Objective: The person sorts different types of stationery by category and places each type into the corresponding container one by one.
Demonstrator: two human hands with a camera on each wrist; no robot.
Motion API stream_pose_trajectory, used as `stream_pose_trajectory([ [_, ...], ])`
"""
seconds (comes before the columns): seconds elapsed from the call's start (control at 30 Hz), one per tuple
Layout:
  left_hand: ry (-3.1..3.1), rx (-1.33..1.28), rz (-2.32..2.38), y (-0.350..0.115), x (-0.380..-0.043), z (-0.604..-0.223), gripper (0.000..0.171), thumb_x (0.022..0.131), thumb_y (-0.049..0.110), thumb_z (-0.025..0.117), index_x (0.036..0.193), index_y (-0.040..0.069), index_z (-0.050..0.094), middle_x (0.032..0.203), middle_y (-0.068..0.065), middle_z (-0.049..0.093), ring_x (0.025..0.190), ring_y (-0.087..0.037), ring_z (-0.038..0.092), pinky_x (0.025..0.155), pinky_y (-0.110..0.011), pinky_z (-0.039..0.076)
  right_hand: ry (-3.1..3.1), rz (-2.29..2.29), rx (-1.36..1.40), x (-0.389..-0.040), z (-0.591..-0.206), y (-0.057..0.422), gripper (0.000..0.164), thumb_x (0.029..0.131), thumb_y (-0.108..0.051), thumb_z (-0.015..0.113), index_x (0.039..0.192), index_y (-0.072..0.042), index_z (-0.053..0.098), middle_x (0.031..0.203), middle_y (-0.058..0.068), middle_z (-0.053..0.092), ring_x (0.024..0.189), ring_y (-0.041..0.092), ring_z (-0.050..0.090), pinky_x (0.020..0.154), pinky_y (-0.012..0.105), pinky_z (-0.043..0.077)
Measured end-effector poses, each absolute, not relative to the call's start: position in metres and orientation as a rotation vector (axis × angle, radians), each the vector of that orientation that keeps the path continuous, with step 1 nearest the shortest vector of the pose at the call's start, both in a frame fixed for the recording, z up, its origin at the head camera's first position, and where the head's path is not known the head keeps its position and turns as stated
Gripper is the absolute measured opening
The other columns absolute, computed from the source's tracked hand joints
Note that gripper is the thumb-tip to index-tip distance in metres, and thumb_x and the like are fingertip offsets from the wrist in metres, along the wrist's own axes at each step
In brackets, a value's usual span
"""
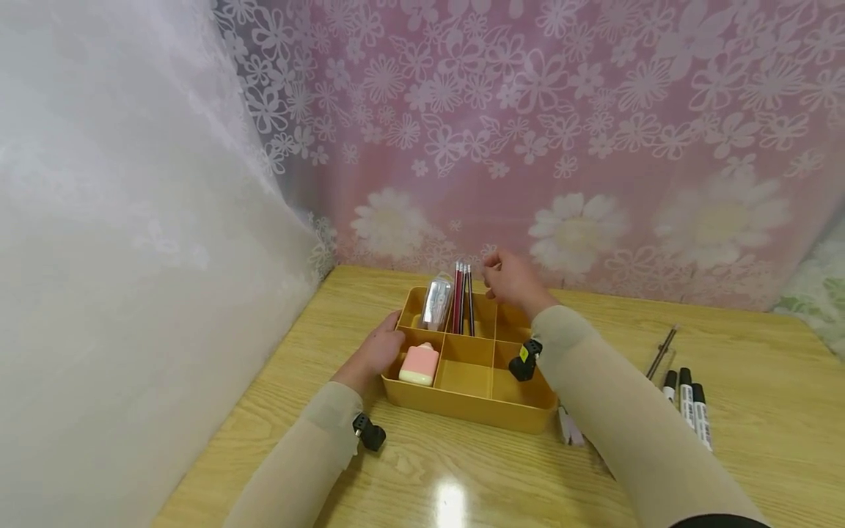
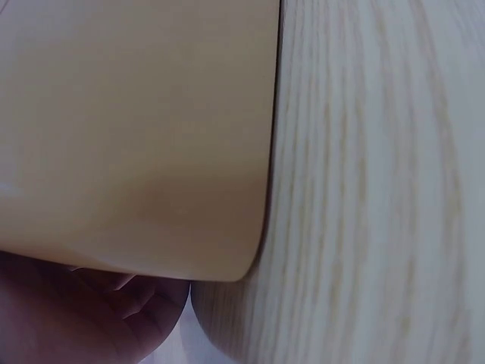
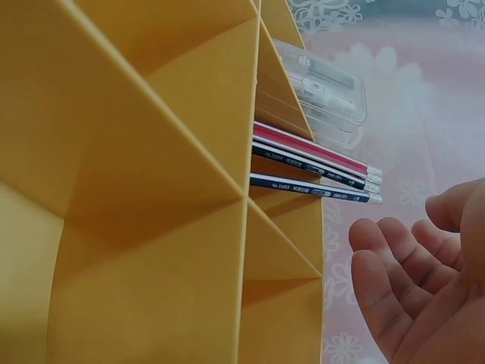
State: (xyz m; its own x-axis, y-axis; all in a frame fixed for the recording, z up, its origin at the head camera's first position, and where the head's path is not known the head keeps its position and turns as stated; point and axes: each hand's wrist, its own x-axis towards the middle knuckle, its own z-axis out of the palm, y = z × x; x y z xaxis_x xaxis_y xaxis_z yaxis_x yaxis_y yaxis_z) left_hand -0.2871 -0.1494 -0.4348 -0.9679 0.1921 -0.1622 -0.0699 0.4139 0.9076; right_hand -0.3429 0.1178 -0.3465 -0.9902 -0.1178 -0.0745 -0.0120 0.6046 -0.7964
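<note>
A yellow desk organizer (image 1: pixel 472 411) with several compartments stands on the table. My left hand (image 1: pixel 378 348) grips its left side, thumb at the rim; in the left wrist view the fingers (image 2: pixel 144 315) bend along its wall. Several pencils (image 1: pixel 463 301) stand upright in a back compartment, eraser ends up. My right hand (image 1: pixel 511 279) is just to the right of their tops, above the back rim, fingers loosely bent and holding nothing. Left of the pencils, a clear plastic case (image 1: pixel 436 302) leans in its compartment. A pink and cream bottle-shaped item (image 1: pixel 419 364) lies in the front left compartment.
Several black-capped markers (image 1: pixel 686 400) lie on the table at the right, beside a dark slender stick (image 1: pixel 662 352). A pale item (image 1: pixel 569 425) shows partly beneath my right forearm. A floral curtain (image 1: pixel 568 147) hangs behind the table, and white sheeting (image 1: pixel 152 220) hangs at the left.
</note>
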Motion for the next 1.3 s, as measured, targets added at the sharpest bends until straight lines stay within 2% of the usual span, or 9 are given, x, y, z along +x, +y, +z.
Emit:
stream_pose_trajectory([
  [0.13, 2.423, 0.123, 1.589, -0.151, -0.284, -0.435, 0.057, 0.103, 0.015, 0.034, 0.16, 0.013, 0.029, 0.157, -0.012, 0.039, 0.145, -0.032, 0.031, 0.118, -0.056, 0.019, 2.716, -1.309, -0.149, -0.34, -0.349, 0.121, 0.029, 0.108, -0.023, 0.048, 0.131, -0.006, 0.051, 0.117, 0.02, 0.06, 0.098, 0.034, 0.066, 0.082, 0.043, 0.056],
  [0.27, 2.412, 0.122, 1.599, -0.151, -0.282, -0.435, 0.056, 0.104, 0.016, 0.034, 0.16, 0.013, 0.03, 0.156, -0.013, 0.04, 0.144, -0.033, 0.033, 0.118, -0.057, 0.019, 2.738, -1.257, -0.197, -0.338, -0.35, 0.129, 0.03, 0.108, -0.023, 0.046, 0.13, -0.004, 0.052, 0.119, 0.021, 0.06, 0.099, 0.036, 0.065, 0.082, 0.044, 0.056],
  [0.47, 2.417, 0.109, 1.59, -0.146, -0.285, -0.436, 0.056, 0.104, 0.018, 0.034, 0.159, 0.017, 0.031, 0.156, -0.009, 0.04, 0.144, -0.031, 0.033, 0.118, -0.058, 0.019, 2.853, -1.102, -0.217, -0.333, -0.346, 0.157, 0.029, 0.106, -0.024, 0.045, 0.125, -0.004, 0.056, 0.114, 0.018, 0.061, 0.097, 0.036, 0.066, 0.077, 0.042, 0.055],
  [0.6, 2.405, 0.096, 1.59, -0.144, -0.285, -0.436, 0.056, 0.104, 0.019, 0.034, 0.159, 0.018, 0.031, 0.156, -0.008, 0.041, 0.144, -0.031, 0.034, 0.118, -0.058, 0.019, 2.891, -1.042, -0.214, -0.328, -0.346, 0.179, 0.03, 0.105, -0.023, 0.045, 0.124, -0.002, 0.056, 0.113, 0.02, 0.062, 0.093, 0.035, 0.067, 0.078, 0.044, 0.055],
  [0.77, 2.39, 0.081, 1.593, -0.143, -0.284, -0.434, 0.056, 0.105, 0.02, 0.034, 0.16, 0.019, 0.028, 0.156, -0.008, 0.04, 0.144, -0.032, 0.035, 0.118, -0.059, 0.018, 2.949, -0.954, -0.195, -0.325, -0.351, 0.216, 0.032, 0.103, -0.021, 0.045, 0.123, 0.001, 0.056, 0.114, 0.023, 0.061, 0.088, 0.032, 0.063, 0.075, 0.045, 0.053],
  [1.0, 2.389, 0.092, 1.604, -0.143, -0.285, -0.433, 0.056, 0.105, 0.02, 0.033, 0.161, 0.019, 0.027, 0.156, -0.009, 0.04, 0.144, -0.032, 0.034, 0.118, -0.058, 0.019, 2.939, -0.833, -0.127, -0.315, -0.359, 0.282, 0.038, 0.103, -0.023, 0.044, 0.126, 0.007, 0.051, 0.122, 0.031, 0.054, 0.094, 0.039, 0.057, 0.077, 0.052, 0.05],
  [1.13, 2.399, 0.08, 1.594, -0.145, -0.286, -0.435, 0.057, 0.104, 0.019, 0.033, 0.161, 0.018, 0.028, 0.158, -0.009, 0.038, 0.145, -0.031, 0.032, 0.118, -0.058, 0.018, 2.927, -0.789, -0.087, -0.304, -0.366, 0.317, 0.043, 0.102, -0.022, 0.045, 0.129, 0.011, 0.049, 0.121, 0.034, 0.054, 0.09, 0.036, 0.059, 0.073, 0.049, 0.052],
  [1.3, 2.412, 0.062, 1.588, -0.147, -0.284, -0.435, 0.057, 0.104, 0.019, 0.033, 0.16, 0.017, 0.028, 0.157, -0.009, 0.04, 0.144, -0.032, 0.034, 0.118, -0.058, 0.019, 2.945, -0.749, -0.068, -0.295, -0.375, 0.348, 0.044, 0.1, -0.02, 0.048, 0.127, 0.015, 0.05, 0.113, 0.033, 0.059, 0.084, 0.032, 0.062, 0.067, 0.045, 0.054],
])
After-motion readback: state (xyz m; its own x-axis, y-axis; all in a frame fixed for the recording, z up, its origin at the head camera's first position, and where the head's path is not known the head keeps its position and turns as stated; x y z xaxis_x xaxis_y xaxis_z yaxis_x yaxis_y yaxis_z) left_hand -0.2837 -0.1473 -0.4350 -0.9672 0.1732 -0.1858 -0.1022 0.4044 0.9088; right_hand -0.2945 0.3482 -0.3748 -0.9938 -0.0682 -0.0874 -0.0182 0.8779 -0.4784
